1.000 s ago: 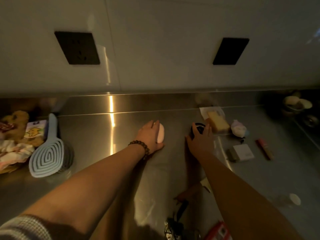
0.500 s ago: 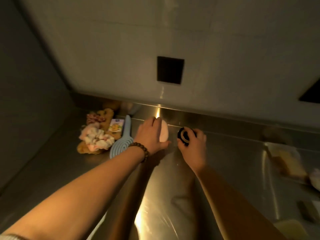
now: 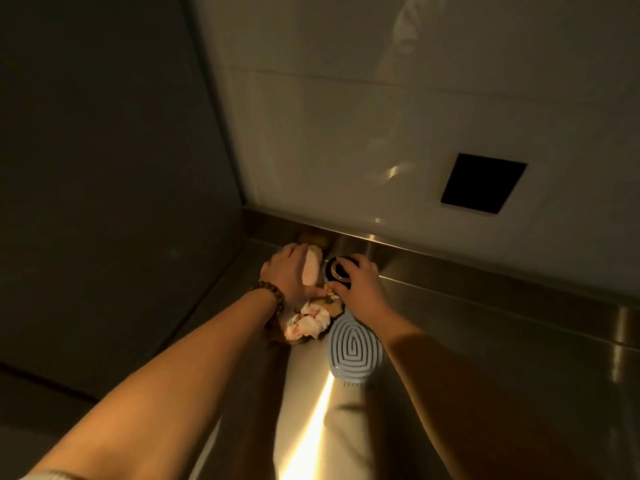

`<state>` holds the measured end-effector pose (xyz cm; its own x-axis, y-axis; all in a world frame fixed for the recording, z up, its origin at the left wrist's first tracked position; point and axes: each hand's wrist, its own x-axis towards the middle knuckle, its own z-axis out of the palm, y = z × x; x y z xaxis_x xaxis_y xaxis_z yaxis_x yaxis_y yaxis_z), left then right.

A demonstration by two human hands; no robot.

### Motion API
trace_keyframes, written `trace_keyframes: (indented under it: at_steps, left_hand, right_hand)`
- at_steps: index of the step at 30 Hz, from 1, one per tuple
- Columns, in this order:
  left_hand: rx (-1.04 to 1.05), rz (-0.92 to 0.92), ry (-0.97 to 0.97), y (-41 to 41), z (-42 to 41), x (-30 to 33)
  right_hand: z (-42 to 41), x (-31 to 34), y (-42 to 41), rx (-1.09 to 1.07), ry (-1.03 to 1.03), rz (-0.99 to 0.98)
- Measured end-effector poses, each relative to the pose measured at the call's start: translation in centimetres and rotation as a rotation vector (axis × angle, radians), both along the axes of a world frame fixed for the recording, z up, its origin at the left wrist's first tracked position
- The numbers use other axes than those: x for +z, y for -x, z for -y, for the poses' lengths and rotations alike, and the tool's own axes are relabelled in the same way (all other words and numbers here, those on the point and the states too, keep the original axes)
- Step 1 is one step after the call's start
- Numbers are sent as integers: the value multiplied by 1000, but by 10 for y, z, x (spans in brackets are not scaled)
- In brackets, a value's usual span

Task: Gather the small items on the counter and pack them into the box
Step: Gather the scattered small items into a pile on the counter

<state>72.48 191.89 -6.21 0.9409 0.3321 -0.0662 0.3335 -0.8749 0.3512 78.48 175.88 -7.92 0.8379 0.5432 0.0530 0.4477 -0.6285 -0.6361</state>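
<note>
My left hand (image 3: 289, 273) grips the soft pink pad (image 3: 311, 270), right hand (image 3: 358, 284) pinches the small black jar (image 3: 338, 271) at the desk (image 3: 485, 358) back corner; jar's rigid, slick, so I hold by its rim.

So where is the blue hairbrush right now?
In the head view, the blue hairbrush lies on the steel counter under the right forearm, just right of the pink-and-white scrunchie.

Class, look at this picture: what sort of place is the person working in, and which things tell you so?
Probably a kitchen or utility counter: a steel counter with a raised back edge, a pale wall with a dark socket plate, in a corner.
</note>
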Motion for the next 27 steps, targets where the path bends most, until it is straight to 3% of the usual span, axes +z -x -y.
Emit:
trace_keyframes:
  at_steps: [8,15,23,27]
  left_hand:
    - [-61,-18,46,-6,-23,-47]
    - [-106,-48,17,-12,-31,-50]
    - [-91,138,24,23,-4,-21]
    - [-221,286,121,53,38,-2]
  right_hand:
    - [-33,-33,-15,40,147,-37]
    - [-35,-38,-18,146,400,68]
    - [0,18,26,99,254,43]
    - [43,47,63,-13,157,83]
